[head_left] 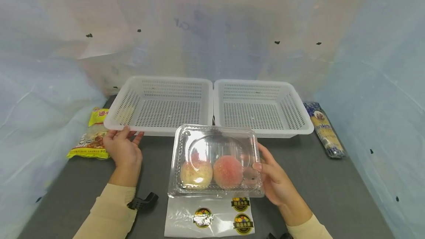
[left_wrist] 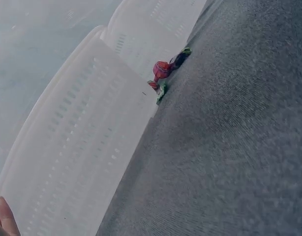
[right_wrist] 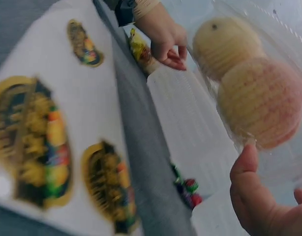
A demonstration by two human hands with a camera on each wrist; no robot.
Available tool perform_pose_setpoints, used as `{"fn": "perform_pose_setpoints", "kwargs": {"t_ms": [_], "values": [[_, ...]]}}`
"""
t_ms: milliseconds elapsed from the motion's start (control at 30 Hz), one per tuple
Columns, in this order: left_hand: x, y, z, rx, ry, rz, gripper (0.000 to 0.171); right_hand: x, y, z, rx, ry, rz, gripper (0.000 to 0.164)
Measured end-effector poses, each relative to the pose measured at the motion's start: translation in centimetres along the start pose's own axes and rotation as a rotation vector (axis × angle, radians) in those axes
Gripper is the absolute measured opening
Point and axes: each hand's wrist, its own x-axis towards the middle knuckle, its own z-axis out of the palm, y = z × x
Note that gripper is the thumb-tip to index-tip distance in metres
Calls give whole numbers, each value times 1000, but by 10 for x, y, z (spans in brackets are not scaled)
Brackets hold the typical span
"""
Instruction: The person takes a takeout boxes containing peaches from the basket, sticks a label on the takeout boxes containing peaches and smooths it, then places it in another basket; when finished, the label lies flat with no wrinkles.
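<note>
My right hand (head_left: 277,180) grips the right side of a clear plastic fruit box (head_left: 217,132), tilted up above the table. Inside lie two peaches, one pale yellow (head_left: 196,174) and one pinkish red (head_left: 228,172); its lid appears closed. At the front left corner of the left white basket (head_left: 159,131), my left hand (head_left: 123,148) holds the rim, with fingertips (left_wrist: 7,216) against the outer wall. Below the box lies a white sheet of round fruit stickers (head_left: 186,224), partly covered by it in the head view.
A second white basket (head_left: 262,132) stands right beside the left one. Small wrapped candies (left_wrist: 162,70) lie before the baskets, hidden in the head view. A yellow food bag (head_left: 94,143) is at the left, a pasta pack (head_left: 327,132) at the right. Plastic sheeting (head_left: 212,28) surrounds the table.
</note>
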Motion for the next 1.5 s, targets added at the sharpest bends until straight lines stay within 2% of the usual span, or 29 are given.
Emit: {"fn": "perform_pose_setpoints", "kwargs": {"t_ms": [133, 267, 467, 600, 733, 833, 1000, 1067, 1200, 1333, 1433, 1500], "values": [[0, 0, -2, 11, -23, 0, 49, -12, 5, -10, 4, -33, 17, 62], [1, 1, -4, 25, -66, -11, 47, -15, 9, -19, -45, -17, 71, 60], [3, 0, -9, 79, -159, -36, 43, -7, 14, -31, -127, 43, 167, 63], [5, 4, -12, 108, -209, -91, 39, 0, 17, -36, -122, 45, 190, 70], [3, 13, -17, 167, -240, -208, 29, 5, 18, -37, -123, 69, 203, 75], [-2, 22, -25, 289, -309, -306, 25, 6, 17, -37, -184, 121, 222, 79], [-14, 33, -48, 575, -515, -454, 36, 7, 13, -35, -478, 235, 253, 85], [-20, 35, -59, 672, -593, -506, 41, 7, 12, -35, -560, 257, 258, 86], [-35, 40, -77, 809, -719, -631, 51, 8, 11, -36, -555, 245, 249, 85], [-54, 48, -89, 912, -841, -795, 61, 10, 13, -39, -523, 235, 219, 83], [-72, 54, -97, 953, -926, -895, 60, 11, 13, -40, -522, 235, 202, 83], [-83, 56, -99, 949, -964, -933, 56, 11, 11, -41, -527, 237, 197, 83]]}}
